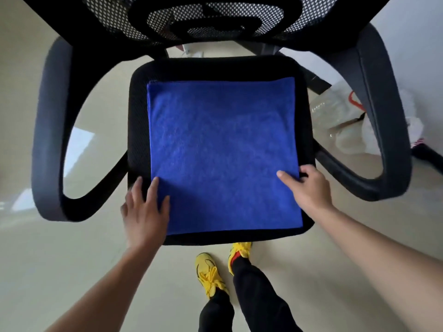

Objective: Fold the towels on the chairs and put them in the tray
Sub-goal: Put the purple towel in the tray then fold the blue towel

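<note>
A blue towel point(223, 152) lies spread flat as a square on the black seat point(215, 67) of an office chair. My left hand point(145, 212) rests flat over the towel's near-left edge with its fingers straight and the thumb on the cloth. At the towel's right edge, near the front, my right hand point(308, 188) pinches the cloth, thumb on top and fingers curled at the edge. No tray is in view.
The chair has curved grey armrests on the left point(48, 130) and right point(383, 111) and a mesh backrest point(215, 17) at the far side. Clear plastic bags point(345, 121) lie on the floor at the right. My feet in yellow shoes point(209, 274) stand before the seat.
</note>
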`<move>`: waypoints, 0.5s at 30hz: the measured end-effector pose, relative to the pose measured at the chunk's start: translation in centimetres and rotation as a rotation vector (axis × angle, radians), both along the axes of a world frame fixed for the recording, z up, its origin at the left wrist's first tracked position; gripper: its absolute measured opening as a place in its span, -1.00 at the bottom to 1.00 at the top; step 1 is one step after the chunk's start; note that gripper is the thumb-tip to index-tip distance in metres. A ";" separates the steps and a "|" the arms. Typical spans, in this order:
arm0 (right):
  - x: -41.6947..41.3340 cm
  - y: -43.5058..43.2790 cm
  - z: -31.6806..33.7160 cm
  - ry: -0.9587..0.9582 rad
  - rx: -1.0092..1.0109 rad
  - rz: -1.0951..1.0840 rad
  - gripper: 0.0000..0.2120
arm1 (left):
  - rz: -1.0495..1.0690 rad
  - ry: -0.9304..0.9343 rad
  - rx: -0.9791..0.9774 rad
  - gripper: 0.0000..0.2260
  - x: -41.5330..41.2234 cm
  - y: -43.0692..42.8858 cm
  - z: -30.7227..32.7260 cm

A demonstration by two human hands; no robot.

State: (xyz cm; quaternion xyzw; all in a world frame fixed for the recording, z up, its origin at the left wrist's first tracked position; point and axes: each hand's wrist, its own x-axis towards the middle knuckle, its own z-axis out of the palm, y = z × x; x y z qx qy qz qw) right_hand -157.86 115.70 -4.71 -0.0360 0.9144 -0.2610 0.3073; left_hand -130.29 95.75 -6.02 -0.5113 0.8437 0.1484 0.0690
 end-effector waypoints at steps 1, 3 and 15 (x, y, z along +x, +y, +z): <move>1.3 1.1 0.3 -0.034 0.011 -0.030 -0.63 | 0.049 0.016 0.020 -0.58 0.6 0.8 0.6; 3.8 3.2 0.6 -0.115 -0.005 -0.125 -0.68 | 0.211 0.076 0.092 -0.65 1.8 2.3 1.5; 9.0 6.4 2.7 -0.480 -0.334 -0.742 -0.87 | 0.951 0.451 0.689 -0.91 2.3 2.0 3.4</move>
